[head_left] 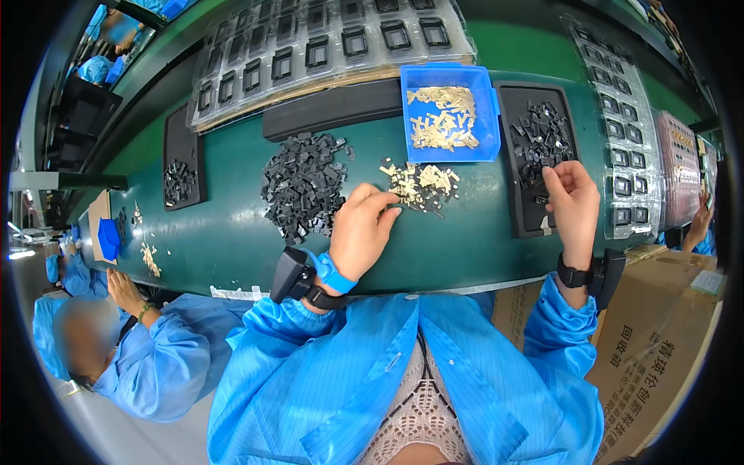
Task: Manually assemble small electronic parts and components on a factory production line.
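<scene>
My left hand (362, 232) is at the middle of the green table, between a heap of small black plastic parts (302, 182) and a small pile of cream-coloured strips (422, 184). Its thumb and forefinger are pinched together at the pile's near edge; whatever lies between them is too small to name. My right hand (575, 203) hangs over the near half of a black tray (527, 223), with curled fingers beside the loose black parts (542, 136) in it. What its fingertips hold, if anything, is hidden.
A blue bin (494, 116) of cream strips stands behind the small pile. Clear trays of black frames (318, 53) fill the back, and more (620, 159) stand right. Another black tray (186, 139) lies left. A co-worker in blue (167, 349) sits left; a cardboard box (659, 325) stands right.
</scene>
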`<state>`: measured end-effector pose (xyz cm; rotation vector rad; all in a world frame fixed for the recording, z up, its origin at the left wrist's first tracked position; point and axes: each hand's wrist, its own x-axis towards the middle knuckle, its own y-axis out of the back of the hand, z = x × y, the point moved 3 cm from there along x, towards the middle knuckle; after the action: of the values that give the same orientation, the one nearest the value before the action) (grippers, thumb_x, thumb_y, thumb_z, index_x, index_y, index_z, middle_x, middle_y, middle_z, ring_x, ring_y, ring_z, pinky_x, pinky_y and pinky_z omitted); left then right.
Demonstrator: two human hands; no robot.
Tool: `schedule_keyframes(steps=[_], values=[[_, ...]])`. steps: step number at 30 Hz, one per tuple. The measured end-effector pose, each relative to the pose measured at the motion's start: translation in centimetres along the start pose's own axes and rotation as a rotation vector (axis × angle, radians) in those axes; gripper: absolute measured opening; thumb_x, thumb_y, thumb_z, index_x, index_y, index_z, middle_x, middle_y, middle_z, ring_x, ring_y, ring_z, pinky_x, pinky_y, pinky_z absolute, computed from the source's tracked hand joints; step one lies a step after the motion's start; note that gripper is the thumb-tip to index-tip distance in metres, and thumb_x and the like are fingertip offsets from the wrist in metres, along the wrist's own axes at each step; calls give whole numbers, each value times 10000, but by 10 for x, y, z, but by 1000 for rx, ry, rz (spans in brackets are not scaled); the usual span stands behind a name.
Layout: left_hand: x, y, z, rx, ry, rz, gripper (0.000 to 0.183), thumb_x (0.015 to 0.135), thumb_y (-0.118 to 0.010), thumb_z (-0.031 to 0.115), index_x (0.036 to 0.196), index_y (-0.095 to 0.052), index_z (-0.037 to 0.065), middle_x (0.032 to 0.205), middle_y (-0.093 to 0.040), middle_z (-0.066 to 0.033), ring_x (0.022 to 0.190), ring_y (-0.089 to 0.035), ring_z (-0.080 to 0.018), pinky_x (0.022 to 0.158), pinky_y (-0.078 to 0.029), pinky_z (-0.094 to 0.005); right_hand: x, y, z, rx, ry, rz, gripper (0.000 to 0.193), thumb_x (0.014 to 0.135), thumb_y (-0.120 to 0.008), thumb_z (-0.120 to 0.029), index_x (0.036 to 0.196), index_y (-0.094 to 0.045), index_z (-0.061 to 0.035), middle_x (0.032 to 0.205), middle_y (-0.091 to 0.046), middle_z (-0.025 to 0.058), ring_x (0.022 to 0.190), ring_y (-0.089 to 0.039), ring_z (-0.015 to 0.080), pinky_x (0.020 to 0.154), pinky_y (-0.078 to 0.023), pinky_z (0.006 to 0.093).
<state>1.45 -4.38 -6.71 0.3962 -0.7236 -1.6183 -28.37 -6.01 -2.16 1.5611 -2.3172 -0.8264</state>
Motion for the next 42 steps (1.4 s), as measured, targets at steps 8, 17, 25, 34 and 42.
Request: schedule_keyframes(steps=[8, 17, 25, 34, 42], values=[[9, -12, 8, 41, 97, 75, 156, 758, -699, 88, 859, -623, -3, 763, -524, -100, 557, -507, -216, 532, -438, -321, -13, -11, -14, -186, 296, 225, 200, 798, -676, -118, 948, -601, -11, 796, -549, 82, 562, -505, 138, 532, -438, 283], [13, -20, 0, 34, 95, -3, 142, 799, -658, 114, 781, -603, -15, 722, -553, -120, 601, -546, -238, 560, -444, -339, -41, -47, -44, -70, 354, 3, 147, 797, -655, -103, 898, -603, -8, 808, -562, 103, 554, -544, 184, 519, -445, 313], [8, -8, 13, -152, 155, -74, 130, 823, -643, 109, 797, -605, -12, 715, -534, -83, 591, -518, -171, 542, -421, -286, -55, -98, -35, 154, 305, -471, 139, 812, -626, -146, 830, -633, -8, 744, -607, 126, 618, -590, 244, 568, -471, 331], [7, -3, 18, -83, 140, -52, 122, 809, -652, 108, 811, -610, -6, 716, -539, -76, 542, -508, -161, 500, -415, -290, -51, -125, -22, 194, 244, -508, 101, 829, -589, -94, 820, -565, 3, 770, -564, 144, 675, -568, 297, 600, -451, 395], [12, 17, 45, -38, -105, -81, 119, 798, -652, 73, 899, -646, 11, 746, -545, -68, 517, -488, -119, 481, -402, -260, -60, -100, -69, -162, 846, -480, 43, 852, -531, -29, 875, -513, 3, 834, -502, 171, 764, -530, 383, 674, -439, 419]])
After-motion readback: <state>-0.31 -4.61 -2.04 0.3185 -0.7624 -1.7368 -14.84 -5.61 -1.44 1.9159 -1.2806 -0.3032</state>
